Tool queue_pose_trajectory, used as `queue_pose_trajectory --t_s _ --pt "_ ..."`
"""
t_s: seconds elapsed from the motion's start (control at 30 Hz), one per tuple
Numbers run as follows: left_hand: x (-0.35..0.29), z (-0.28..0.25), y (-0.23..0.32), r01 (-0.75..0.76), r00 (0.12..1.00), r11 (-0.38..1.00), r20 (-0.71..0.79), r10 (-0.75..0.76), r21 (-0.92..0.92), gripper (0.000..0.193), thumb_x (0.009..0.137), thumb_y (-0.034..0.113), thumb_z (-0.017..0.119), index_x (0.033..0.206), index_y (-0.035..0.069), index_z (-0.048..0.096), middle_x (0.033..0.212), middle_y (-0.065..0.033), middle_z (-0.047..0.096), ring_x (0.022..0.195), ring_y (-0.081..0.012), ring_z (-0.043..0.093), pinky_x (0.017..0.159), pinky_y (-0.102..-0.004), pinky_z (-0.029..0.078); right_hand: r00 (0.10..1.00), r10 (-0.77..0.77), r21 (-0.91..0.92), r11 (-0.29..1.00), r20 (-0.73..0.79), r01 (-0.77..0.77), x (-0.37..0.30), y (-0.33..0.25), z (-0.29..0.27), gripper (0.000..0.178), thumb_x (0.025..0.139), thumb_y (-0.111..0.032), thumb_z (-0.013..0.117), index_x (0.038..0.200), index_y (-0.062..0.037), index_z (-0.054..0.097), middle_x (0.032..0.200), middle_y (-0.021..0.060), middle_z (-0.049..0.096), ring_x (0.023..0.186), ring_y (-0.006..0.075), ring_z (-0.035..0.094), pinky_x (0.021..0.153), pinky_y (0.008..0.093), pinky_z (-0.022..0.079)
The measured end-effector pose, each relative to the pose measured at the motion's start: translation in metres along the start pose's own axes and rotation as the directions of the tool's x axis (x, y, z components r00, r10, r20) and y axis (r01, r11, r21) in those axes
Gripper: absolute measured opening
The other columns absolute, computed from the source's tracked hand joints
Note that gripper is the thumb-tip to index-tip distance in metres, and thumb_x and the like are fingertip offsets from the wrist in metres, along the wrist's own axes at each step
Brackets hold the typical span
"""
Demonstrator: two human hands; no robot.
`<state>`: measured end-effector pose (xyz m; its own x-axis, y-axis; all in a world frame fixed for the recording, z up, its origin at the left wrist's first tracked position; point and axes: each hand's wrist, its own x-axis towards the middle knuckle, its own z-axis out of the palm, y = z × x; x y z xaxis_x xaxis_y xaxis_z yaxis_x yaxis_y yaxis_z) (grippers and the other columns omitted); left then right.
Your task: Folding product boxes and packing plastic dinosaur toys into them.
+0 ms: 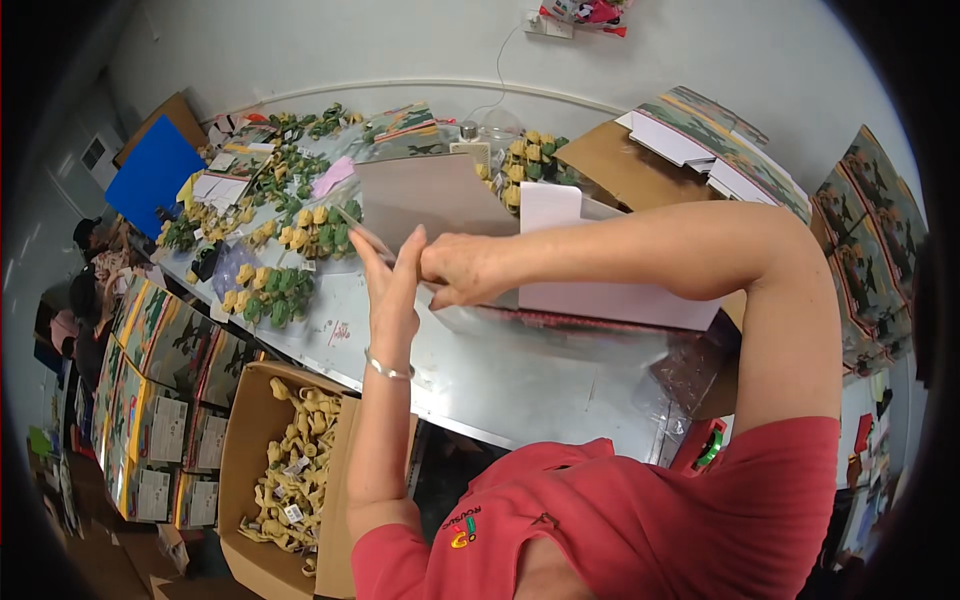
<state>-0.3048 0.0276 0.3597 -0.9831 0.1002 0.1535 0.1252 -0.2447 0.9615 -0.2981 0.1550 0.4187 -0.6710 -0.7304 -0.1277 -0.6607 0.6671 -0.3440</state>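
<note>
A partly folded cardboard box (430, 195) with a pale grey-white inside stands in front of me on the metal table, its flaps raised. My left hand (393, 290) is at the box's left end, fingers and thumb extended on either side of a flap edge. Next to it, my right hand (465, 268) reaches across from the right with curled fingers on the box wall; its fingertips are partly hidden. A white side panel (610, 300) of the box shows beneath my right forearm. Clear plastic wrap (690, 375) lies near the table's right front edge.
Bunches of green and yellow toy figures (270, 293) cover the table's left side. A carton (240, 480) of tan figures stands below, beside stacked camouflage-print boxes (160, 400). More printed boxes (870, 240) stand at right. Other people (95, 240) are at far left.
</note>
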Motion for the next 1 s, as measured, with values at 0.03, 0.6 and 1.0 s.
queue_pose_trajectory --t_s 0.03,0.6,1.0 --pt "0.008 -0.010 -0.015 -0.076 0.995 0.996 -0.058 0.079 0.050 0.094 0.082 0.022 0.061 0.140 -0.003 -0.008 0.139 -0.0179 0.026 0.122 -0.0225 0.035 0.096 -0.0275 0.033 0.996 0.069 -0.030 0.997 0.058 -0.067 0.001 -0.008 -0.008 0.036 0.076 -0.028 0.067 0.101 -0.0029 0.062 0.094 0.0191 0.063 0.090 0.0338 0.060 0.078 0.0390 0.048" --pt "-0.064 -0.115 0.041 -0.201 0.943 0.718 0.329 -0.041 0.666 0.015 0.077 0.012 0.052 0.085 -0.001 0.055 0.078 -0.0055 0.052 0.075 -0.0166 0.044 0.067 -0.0262 0.038 0.981 0.185 0.444 0.885 -0.058 -0.140 -0.138 0.025 -0.024 0.056 0.084 -0.052 0.051 0.113 -0.0046 0.058 0.111 0.0160 0.059 0.110 0.0341 0.052 0.094 0.0432 0.038" --pt "-0.075 -0.111 0.058 -0.661 0.747 0.256 0.651 0.136 0.705 0.029 0.066 0.021 0.062 0.088 0.004 0.056 0.086 -0.0126 0.054 0.077 -0.0287 0.051 0.070 -0.0335 0.043 0.897 -0.008 0.053 0.998 -0.441 0.036 -0.156 -0.059 0.028 0.032 0.079 -0.020 0.064 0.103 -0.0019 0.054 0.097 0.0130 0.060 0.097 0.0317 0.058 0.094 0.0560 0.034"
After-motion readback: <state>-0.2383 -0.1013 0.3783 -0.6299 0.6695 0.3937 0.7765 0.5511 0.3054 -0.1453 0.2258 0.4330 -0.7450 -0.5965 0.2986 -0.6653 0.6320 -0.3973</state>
